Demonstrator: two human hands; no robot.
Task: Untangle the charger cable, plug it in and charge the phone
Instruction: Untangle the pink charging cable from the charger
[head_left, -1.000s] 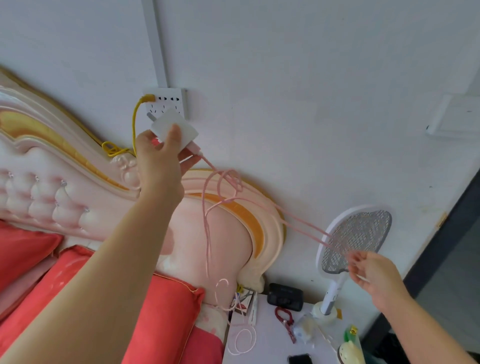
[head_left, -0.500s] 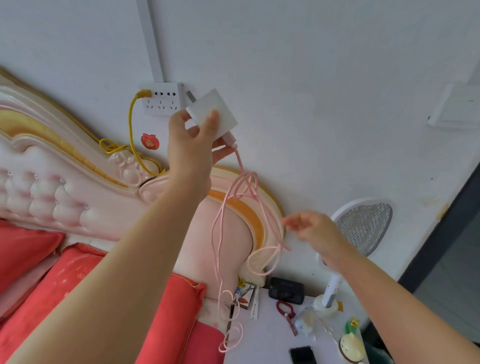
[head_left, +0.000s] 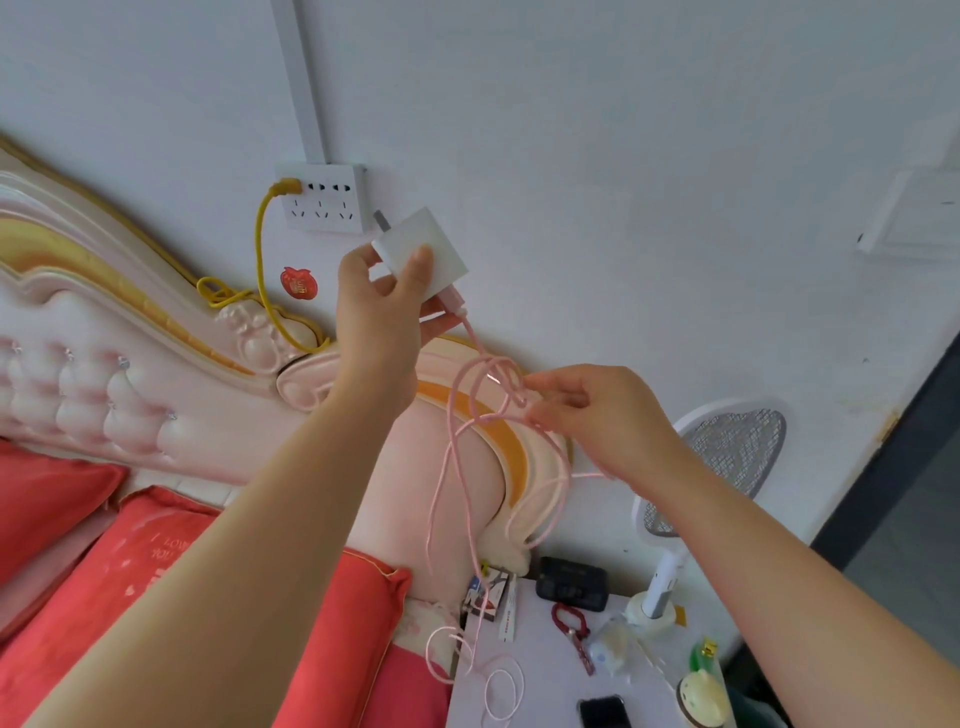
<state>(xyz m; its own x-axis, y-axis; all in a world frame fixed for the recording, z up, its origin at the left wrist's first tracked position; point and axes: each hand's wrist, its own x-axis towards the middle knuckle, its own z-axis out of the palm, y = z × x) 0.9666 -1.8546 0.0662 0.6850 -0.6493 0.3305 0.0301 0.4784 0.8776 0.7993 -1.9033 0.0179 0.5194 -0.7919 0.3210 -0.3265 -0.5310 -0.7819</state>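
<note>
Untangling step: left hand (head_left: 382, 306) gripping charger block (head_left: 423, 249) mid-frame; right hand (head_left: 597, 415) pinching cable knot (head_left: 506, 384). Next, probably: loosening loops.

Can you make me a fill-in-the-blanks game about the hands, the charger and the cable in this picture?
1. The left hand holds the white ____, which is not in the wall socket yet.
2. The right hand pinches a knot in the ____ cable.
3. The cable already plugged into the socket is ____ in colour.
4. The black phone lies on the white ____, with nothing plugged into it.

Missing words: charger; pink; yellow; table
</note>
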